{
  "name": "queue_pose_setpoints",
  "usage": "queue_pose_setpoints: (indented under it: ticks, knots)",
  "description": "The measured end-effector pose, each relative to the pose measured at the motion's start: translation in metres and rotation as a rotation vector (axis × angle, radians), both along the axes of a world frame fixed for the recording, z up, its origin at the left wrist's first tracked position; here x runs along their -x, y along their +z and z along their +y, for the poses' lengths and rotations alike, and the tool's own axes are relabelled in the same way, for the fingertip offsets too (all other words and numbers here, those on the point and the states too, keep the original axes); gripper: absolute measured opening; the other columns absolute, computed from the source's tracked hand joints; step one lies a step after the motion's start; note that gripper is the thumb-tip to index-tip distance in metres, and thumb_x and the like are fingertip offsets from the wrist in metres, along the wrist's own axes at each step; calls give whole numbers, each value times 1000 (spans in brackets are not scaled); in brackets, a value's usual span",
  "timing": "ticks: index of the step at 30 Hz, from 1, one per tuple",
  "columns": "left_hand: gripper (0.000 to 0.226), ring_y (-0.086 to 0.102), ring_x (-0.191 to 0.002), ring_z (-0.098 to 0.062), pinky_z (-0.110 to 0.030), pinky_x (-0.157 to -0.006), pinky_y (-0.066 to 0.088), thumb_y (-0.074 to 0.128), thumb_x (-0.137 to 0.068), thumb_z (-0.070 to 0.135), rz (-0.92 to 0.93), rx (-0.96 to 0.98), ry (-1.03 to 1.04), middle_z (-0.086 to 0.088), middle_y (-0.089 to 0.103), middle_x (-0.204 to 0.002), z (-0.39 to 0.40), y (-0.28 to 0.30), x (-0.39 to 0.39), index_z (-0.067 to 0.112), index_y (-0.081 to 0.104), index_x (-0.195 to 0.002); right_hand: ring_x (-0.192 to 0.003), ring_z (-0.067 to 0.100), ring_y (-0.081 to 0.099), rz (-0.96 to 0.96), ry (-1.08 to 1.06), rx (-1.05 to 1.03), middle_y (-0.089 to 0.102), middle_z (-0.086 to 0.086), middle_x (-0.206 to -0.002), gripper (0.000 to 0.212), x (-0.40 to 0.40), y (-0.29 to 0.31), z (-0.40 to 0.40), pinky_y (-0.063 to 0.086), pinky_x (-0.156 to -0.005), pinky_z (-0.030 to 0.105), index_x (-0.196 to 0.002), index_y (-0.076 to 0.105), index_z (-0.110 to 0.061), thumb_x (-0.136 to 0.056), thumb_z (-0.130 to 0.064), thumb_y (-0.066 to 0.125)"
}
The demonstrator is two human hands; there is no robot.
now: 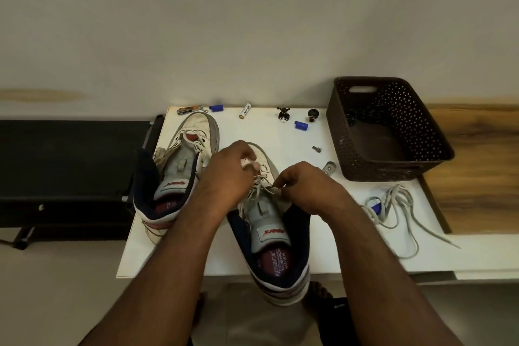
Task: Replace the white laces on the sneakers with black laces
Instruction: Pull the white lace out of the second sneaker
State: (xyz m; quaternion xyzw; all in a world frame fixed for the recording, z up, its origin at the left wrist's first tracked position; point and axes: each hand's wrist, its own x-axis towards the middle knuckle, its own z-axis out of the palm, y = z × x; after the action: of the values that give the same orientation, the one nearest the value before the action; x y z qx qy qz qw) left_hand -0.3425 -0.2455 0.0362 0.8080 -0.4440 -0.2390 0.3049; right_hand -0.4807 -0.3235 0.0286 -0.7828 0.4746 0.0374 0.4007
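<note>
My left hand (229,170) and right hand (304,185) are both on the near sneaker (269,222), each pinching a strand of its white lace (259,181) around the lower eyelets. I judge I'm halfway through stripping this shoe: the upper eyelets look empty, the lower ones are laced. The far sneaker (179,166) on my left looks nearly bare, with perhaps a bit of lace left at the toe. One pulled lace (398,205) lies loose on the table (323,255) to my right. The black laces seem to be the dark coil in the brown basket (390,132), untouched, so all the relacing is left. The white table stands against a pale wall, with batteries, a screw and small figurines scattered along its back.
</note>
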Motion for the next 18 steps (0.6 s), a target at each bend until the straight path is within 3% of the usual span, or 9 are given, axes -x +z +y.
queue_pose_setpoints:
  ticks: [3, 5, 7, 9, 12, 14, 16, 18]
  knots:
    - [40, 56, -105, -12, -22, -84, 40, 76, -80, 28, -19, -103, -139, 9, 58, -117, -1, -1, 3, 29, 63, -118, -84, 15, 63, 3, 3, 14, 69, 2, -103, 18, -2, -1, 1, 49, -66, 23, -105, 72, -21, -89, -18, 65]
    - [30, 58, -105, -12, -19, -82, 38, 79, -77, 28, -111, -202, -160, 5, 64, -115, -3, -7, 0, 25, 72, -106, -84, 14, 63, 6, 7, 19, 69, 1, -102, 16, -2, -1, 0, 48, -63, 22, -103, 73, -22, -89, -20, 66]
    - [15, 60, -87, -10, -18, -68, 37, 78, -78, 30, -144, -208, -145, 4, 68, -95, -5, -10, -3, 22, 77, -90, -84, 15, 63, 11, 5, 14, 69, 1, -101, 16, -1, 0, -1, 48, -61, 21, -103, 73, -22, -89, -20, 65]
    - [11, 55, -72, -5, -19, -62, 35, 76, -80, 32, -109, -106, -118, 7, 64, -79, -6, -12, -1, 22, 74, -76, -85, 15, 63, 9, -1, 3, 69, 2, -102, 17, 0, 0, -1, 50, -65, 23, -104, 72, -22, -89, -18, 64]
    - [11, 58, -85, -8, -20, -76, 40, 71, -85, 21, -36, 251, 126, 9, 62, -90, -6, -9, 5, 12, 73, -81, -92, 16, 62, 13, 3, -2, 68, 2, -108, 20, 0, 2, -1, 49, -73, 26, -107, 71, -20, -90, -16, 63]
    - [9, 57, -91, -9, -22, -78, 43, 68, -88, 16, -58, 449, 298, 8, 60, -95, -5, -5, 6, 8, 71, -86, -94, 17, 62, 5, -3, 17, 68, 3, -110, 21, 2, 3, -2, 50, -74, 27, -109, 71, -19, -90, -16, 63]
    - [6, 60, -96, -13, -21, -77, 46, 65, -90, 18, -17, 485, 309, 5, 62, -106, -6, -3, 5, 14, 66, -95, -96, 18, 62, 5, -8, 42, 68, 3, -111, 22, 2, 4, -2, 52, -78, 30, -111, 70, -19, -91, -18, 62]
    - [26, 57, -109, -14, -24, -85, 45, 68, -88, 21, 55, 378, 150, 5, 57, -123, -7, -2, 4, 22, 59, -112, -97, 20, 63, 26, 5, 62, 68, 5, -111, 23, 1, 3, -2, 54, -79, 33, -112, 69, -18, -90, -17, 61]
